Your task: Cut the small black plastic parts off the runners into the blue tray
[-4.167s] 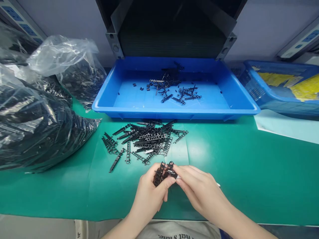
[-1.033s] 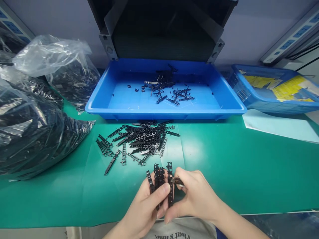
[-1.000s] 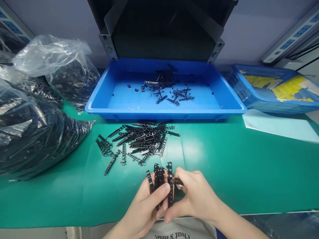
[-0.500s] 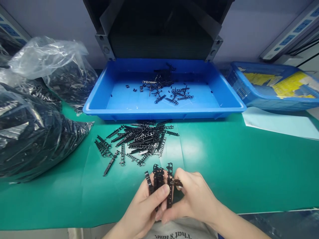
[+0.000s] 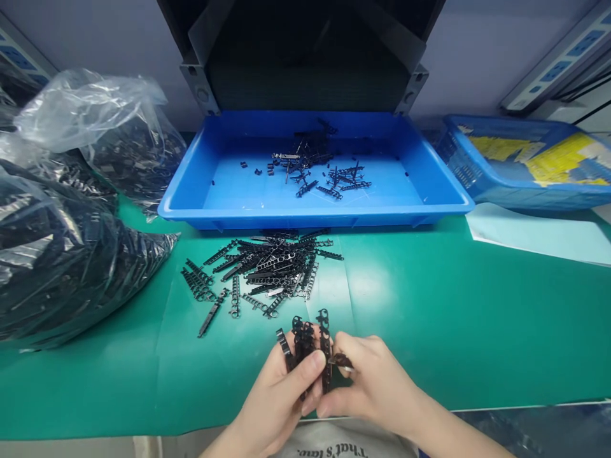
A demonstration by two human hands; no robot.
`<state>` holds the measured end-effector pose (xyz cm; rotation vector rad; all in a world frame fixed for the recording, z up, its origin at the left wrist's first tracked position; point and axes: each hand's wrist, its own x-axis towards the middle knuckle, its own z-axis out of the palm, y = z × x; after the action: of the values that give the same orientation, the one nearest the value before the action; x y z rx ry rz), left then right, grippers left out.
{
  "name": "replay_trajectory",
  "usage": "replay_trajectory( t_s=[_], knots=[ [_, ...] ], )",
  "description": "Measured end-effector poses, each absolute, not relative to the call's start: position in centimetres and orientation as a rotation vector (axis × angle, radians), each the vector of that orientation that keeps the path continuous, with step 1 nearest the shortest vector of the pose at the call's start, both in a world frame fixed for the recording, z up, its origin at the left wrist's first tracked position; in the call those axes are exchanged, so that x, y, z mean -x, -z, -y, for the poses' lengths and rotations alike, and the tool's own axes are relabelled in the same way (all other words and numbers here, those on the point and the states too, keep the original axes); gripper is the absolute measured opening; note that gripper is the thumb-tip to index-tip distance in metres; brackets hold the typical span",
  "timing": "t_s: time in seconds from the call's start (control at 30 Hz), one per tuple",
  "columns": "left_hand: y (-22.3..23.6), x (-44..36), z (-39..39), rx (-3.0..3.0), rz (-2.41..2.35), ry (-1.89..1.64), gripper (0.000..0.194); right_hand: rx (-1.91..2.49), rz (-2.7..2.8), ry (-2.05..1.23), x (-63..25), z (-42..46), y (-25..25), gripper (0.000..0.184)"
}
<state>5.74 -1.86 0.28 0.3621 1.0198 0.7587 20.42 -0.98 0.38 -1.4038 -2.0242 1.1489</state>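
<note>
At the bottom centre of the frame, the left hand [image 5: 281, 389] has its grip clamped around several black strips [image 5: 303, 343], and one front strip [image 5: 325, 334] stands a little apart from the others, near the thumb. The right hand [image 5: 375, 378] has its grip closed on a small dark tool [image 5: 342, 361], whose tip is at the edge of this strip; whether it touches, I cannot tell.

The work appears to be in the middle. Many strips remain in the loose pile [image 5: 279, 264] on the desk [image 5: 429, 299], at the centre of the frame. Above it, the blue tray [image 5: 315, 219] holds a smaller heap [image 5: 310, 151] of strips and a few tiny pieces [image 5: 258, 172]. Which strips are finished, the view does not show clearly, so much seems left.
</note>
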Motion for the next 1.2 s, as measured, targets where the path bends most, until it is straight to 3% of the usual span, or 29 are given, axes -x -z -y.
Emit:
replay_trajectory(
  t_s=[0.1, 0.3, 0.6, 1.03, 1.2],
  knots=[
    [-0.3, -5.9, 1.7, -0.386, -1.105, -0.775, 0.041, 1.368, 1.968, -1.133, -21.1, 0.7, -0.9, 0.056],
    [-0.8, -5.8, 1.2, -0.628, -1.193, -0.782, 0.035, 1.408, 2.1, -1.076, -21.7, 0.9, -2.2, 0.031],
    [-1.4, -6.6, 1.1, -0.714, -1.43, -0.788, 0.028, 1.391, 2.294, -0.612, -21.2, 1.2, -0.7, 0.034],
    [-0.4, -6.2, 0.9, -0.804, -1.415, -0.776, 0.023, 1.45, 2.324, -0.485, -20.6, 1.4, -0.5, 0.034],
    [0.0, -6.2, 1.1, -0.672, -1.312, -0.776, 0.032, 1.399, 2.21, -0.675, -20.6, 1.5, -0.3, 0.032]
  ],
)
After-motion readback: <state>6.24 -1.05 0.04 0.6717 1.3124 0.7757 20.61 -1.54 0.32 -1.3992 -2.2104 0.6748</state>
